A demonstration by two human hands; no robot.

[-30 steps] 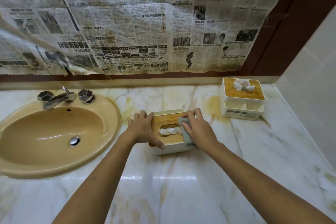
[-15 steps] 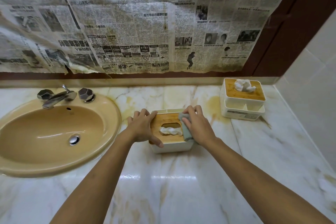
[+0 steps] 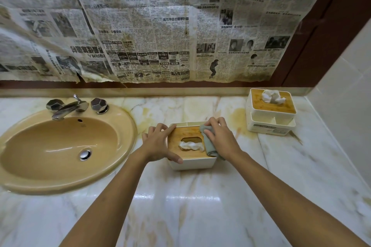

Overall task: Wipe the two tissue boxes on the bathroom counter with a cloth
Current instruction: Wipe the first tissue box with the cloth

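Observation:
A white tissue box with a wooden lid (image 3: 185, 134) sits mid-counter, a tissue poking from its slot. My left hand (image 3: 157, 144) grips its left side, thumb along the front edge. My right hand (image 3: 220, 138) presses a grey-green cloth (image 3: 209, 145) onto the right part of the lid. A second white tissue box (image 3: 271, 114) with a wooden lid and a crumpled tissue stands at the back right, apart from both hands.
A tan sink (image 3: 60, 146) with a chrome faucet (image 3: 68, 107) fills the left of the marble counter (image 3: 200, 206). Old newspaper (image 3: 150, 26) covers the wall behind. A tiled wall (image 3: 345, 106) closes the right side.
My right hand has slid the cloth away from me along the right part of the lid. The left hand keeps its hold on the box.

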